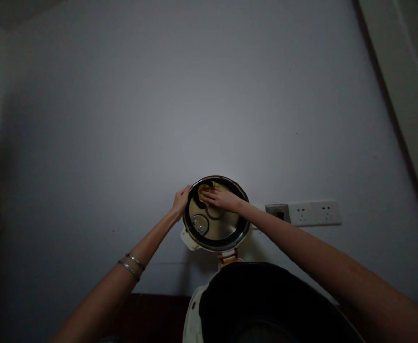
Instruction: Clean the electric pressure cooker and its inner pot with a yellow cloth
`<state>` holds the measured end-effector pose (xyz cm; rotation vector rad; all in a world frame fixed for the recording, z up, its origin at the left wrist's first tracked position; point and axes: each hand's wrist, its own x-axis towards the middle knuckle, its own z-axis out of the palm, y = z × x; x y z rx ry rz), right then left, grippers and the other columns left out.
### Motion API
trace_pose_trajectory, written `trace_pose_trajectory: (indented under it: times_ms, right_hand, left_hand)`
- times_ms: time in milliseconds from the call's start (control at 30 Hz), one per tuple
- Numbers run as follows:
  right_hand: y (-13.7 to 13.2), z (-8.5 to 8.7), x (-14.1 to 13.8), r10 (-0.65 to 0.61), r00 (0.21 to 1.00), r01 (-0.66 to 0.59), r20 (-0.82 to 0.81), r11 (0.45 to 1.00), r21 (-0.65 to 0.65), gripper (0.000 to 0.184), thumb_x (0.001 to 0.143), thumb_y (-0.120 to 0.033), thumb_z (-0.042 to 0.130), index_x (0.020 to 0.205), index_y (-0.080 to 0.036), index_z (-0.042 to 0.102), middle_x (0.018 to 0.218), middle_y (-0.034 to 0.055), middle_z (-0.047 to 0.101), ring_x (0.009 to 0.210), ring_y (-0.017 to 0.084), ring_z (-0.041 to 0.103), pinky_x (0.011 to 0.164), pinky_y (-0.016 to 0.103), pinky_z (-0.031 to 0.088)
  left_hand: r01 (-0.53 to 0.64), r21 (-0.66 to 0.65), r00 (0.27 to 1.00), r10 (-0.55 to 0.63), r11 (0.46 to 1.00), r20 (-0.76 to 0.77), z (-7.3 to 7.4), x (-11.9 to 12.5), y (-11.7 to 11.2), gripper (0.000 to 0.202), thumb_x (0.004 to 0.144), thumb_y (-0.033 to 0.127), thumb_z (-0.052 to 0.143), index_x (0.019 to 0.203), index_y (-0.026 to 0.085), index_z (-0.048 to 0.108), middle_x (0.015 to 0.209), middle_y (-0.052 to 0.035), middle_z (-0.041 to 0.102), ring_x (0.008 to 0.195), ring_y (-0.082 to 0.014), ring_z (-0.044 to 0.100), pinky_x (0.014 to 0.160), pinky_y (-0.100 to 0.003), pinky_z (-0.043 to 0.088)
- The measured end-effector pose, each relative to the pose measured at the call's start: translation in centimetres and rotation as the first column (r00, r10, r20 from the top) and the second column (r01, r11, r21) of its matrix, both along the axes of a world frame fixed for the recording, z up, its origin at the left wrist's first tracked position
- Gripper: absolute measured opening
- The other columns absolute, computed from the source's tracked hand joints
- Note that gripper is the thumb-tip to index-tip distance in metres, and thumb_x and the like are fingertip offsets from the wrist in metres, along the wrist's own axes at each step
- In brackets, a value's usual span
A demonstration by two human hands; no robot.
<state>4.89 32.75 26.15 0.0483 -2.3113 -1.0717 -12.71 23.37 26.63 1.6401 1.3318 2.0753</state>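
Note:
The raised round lid [226, 229] of an electric pressure cooker stands upright on its hinge, its metal inner face with a dark rim turned toward me. My left hand [182, 199] is closed around the lid's left edge; its fingertips are partly hidden behind the rim. Against the upper left of the inner face, my right hand [223, 198] holds a yellow cloth [202, 190] under its fingers. Below the lid, the dark inside of the cooker [255, 295] shows, with a white outer body [194, 319].
A brownish hinge [228, 257] joins lid and body. On the pale wall [209, 105] behind are white sockets [314, 213] and a grey socket with a dark plug [279, 213], just past my right forearm. A dark reddish surface [152, 317] lies at lower left.

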Motion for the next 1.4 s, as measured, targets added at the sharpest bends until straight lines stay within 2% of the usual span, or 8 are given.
trace_pose_trajectory:
  times_ms: [300, 500, 633, 833, 1000, 1167, 1300, 1400]
  right_hand:
    - [0.0, -4.4, 4.6, -0.293, 0.950, 0.278, -0.109, 0.950, -0.140, 0.039, 0.082, -0.002, 0.041, 0.120, 0.000, 0.053, 0.130, 0.0294, 0.048, 0.105, 0.032, 0.059, 0.085, 0.048, 0.045]
    - [-3.1, -9.1, 6.2, -0.374, 0.927, 0.375, 0.044, 0.905, -0.200, 0.014, 0.070, -0.012, 0.058, 0.076, -0.008, 0.070, 0.072, 0.0176, 0.069, 0.076, 0.028, 0.065, 0.075, 0.041, 0.046]
    - [-3.6, -8.4, 6.1, -0.348, 0.934, 0.357, 0.080, 0.910, -0.210, 0.015, 0.071, -0.016, 0.056, 0.072, -0.011, 0.070, 0.068, 0.0140, 0.069, 0.072, 0.025, 0.064, 0.075, 0.040, 0.043]
    - [-1.6, -5.0, 7.0, -0.198, 0.977, 0.208, 0.082, 0.969, -0.134, 0.043, 0.076, -0.027, 0.060, 0.118, -0.020, 0.057, 0.114, 0.0099, 0.062, 0.110, 0.026, 0.051, 0.095, 0.044, 0.034]
    - [0.6, -4.0, 7.4, -0.186, 0.982, 0.186, 0.012, 0.973, -0.135, 0.037, 0.089, -0.015, 0.044, 0.124, -0.019, 0.052, 0.132, 0.0144, 0.049, 0.125, 0.026, 0.041, 0.100, 0.045, 0.032]
    - [0.2, -6.7, 6.6, -0.236, 0.970, 0.214, -0.063, 0.946, -0.242, 0.038, 0.087, -0.007, 0.043, 0.124, -0.011, 0.051, 0.128, 0.0231, 0.052, 0.118, 0.030, 0.050, 0.096, 0.049, 0.038]
    - [-2.5, -10.7, 5.6, -0.212, 0.977, 0.193, -0.016, 0.917, -0.348, 0.032, 0.085, -0.006, 0.044, 0.113, -0.011, 0.059, 0.117, 0.0185, 0.062, 0.106, 0.025, 0.060, 0.090, 0.039, 0.045]
    - [-4.0, -11.5, 5.1, -0.202, 0.979, 0.173, -0.018, 0.880, -0.443, 0.033, 0.082, -0.006, 0.047, 0.112, -0.013, 0.059, 0.105, 0.0147, 0.068, 0.096, 0.024, 0.065, 0.081, 0.035, 0.050]
  left_hand:
    - [-0.038, 0.000, 0.998, 0.038, 0.999, -0.046, 0.1, -0.3, -0.1, 0.060, 0.069, 0.065, 0.054, 0.088, 0.011, 0.071, 0.082, -0.0073, 0.070, 0.080, -0.0205, 0.059, 0.075, -0.031, 0.043]
    - [-0.034, 0.005, 0.998, 0.034, 0.999, -0.047, 0.2, 0.0, -0.2, 0.058, 0.071, 0.064, 0.051, 0.089, 0.012, 0.070, 0.084, -0.0064, 0.070, 0.079, -0.0192, 0.057, 0.073, -0.029, 0.043]
    - [-0.054, 0.014, 0.997, 0.055, 0.998, -0.058, 0.2, 0.1, -0.3, 0.058, 0.069, 0.065, 0.052, 0.086, 0.012, 0.070, 0.080, -0.0058, 0.069, 0.078, -0.0195, 0.057, 0.072, -0.029, 0.043]
    - [-0.090, 0.013, 0.994, 0.091, 0.996, -0.068, 0.1, -0.1, -0.1, 0.060, 0.068, 0.066, 0.052, 0.083, 0.011, 0.070, 0.074, -0.0037, 0.067, 0.075, -0.0189, 0.055, 0.069, -0.028, 0.041]
    - [-0.088, 0.008, 0.994, 0.089, 0.996, -0.062, 0.1, 0.0, 0.0, 0.060, 0.067, 0.067, 0.052, 0.080, 0.011, 0.070, 0.073, -0.0038, 0.067, 0.072, -0.0185, 0.054, 0.068, -0.028, 0.042]
    - [-0.070, 0.018, 0.995, 0.071, 0.997, -0.066, 0.4, 0.6, -0.4, 0.062, 0.066, 0.066, 0.053, 0.086, 0.011, 0.071, 0.082, -0.0077, 0.069, 0.079, -0.0209, 0.057, 0.072, -0.030, 0.043]
    - [-0.059, 0.034, 0.996, 0.061, 0.998, -0.059, 0.6, 0.9, -0.5, 0.060, 0.067, 0.064, 0.055, 0.089, 0.011, 0.071, 0.086, -0.0075, 0.070, 0.084, -0.0213, 0.057, 0.076, -0.030, 0.042]
    - [-0.058, 0.044, 0.997, 0.060, 0.997, -0.055, 0.6, 0.8, -0.4, 0.060, 0.066, 0.064, 0.056, 0.089, 0.010, 0.071, 0.084, -0.0071, 0.069, 0.083, -0.0205, 0.057, 0.076, -0.030, 0.042]
